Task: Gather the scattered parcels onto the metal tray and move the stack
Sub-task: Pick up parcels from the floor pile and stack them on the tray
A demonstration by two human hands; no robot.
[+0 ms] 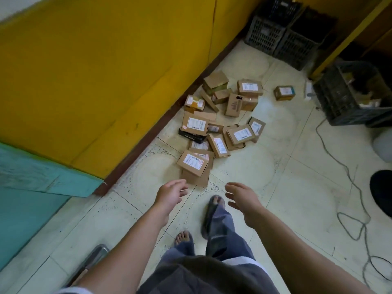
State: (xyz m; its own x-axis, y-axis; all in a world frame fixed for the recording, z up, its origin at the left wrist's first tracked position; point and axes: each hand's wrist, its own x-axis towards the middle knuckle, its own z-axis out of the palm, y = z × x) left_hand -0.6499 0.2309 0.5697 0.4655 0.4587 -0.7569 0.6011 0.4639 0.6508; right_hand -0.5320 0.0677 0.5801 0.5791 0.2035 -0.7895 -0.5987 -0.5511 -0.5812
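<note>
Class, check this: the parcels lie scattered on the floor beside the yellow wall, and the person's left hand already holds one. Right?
One error. In the head view the left hand holds nothing, its fingers relaxed. The parcels do lie scattered on the floor beside the yellow wall.

Wall [106, 71]: was plain yellow, with a few dark scuff marks.
Skirting [148, 132]: was dark reddish brown.
Panel [31, 183]: was turquoise, with pale scratches.
Floor tiles [286, 187]: were pale cream, with fine black speckles and faint round rings.
Parcels [218, 128]: were brown cardboard, most with a white label printed in black.
Flat box [191, 135]: was black.
Crates [282, 39]: were dark grey, with a lattice of small holes.
Cable [347, 179]: was grey.
Trousers [220, 236]: were greyish blue.
Metal tray [93, 257]: had a silver-grey rim.
</note>
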